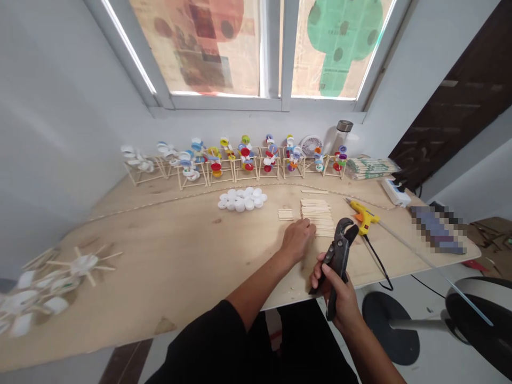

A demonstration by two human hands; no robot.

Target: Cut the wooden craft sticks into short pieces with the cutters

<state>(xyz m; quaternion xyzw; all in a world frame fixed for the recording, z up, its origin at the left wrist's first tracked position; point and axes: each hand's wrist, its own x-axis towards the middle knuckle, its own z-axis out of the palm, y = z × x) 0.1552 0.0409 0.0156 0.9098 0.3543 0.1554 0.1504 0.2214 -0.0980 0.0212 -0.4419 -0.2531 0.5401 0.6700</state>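
Observation:
My right hand (340,298) is wrapped round the handles of a black pipe cutter (340,248), its jaws pointing up and away from me. My left hand (298,238) rests at the left edge of a row of thin wooden sticks (318,213), fingers curled together. What those fingers hold, if anything, is hidden. Just beyond it lies a small bunch of short cut sticks (285,214). One single stick (314,191) sits apart behind the row. A yellow glue gun (365,216) lies to the right of the cutter.
White bottle caps (241,199) are grouped mid-table. Wooden stands with coloured cap wheels (246,157) line the wall. Stick-and-cap wheels (84,264) lie at left. At right are a bagged stick bundle (372,168), a power strip (396,192) and a long glue stick (436,272).

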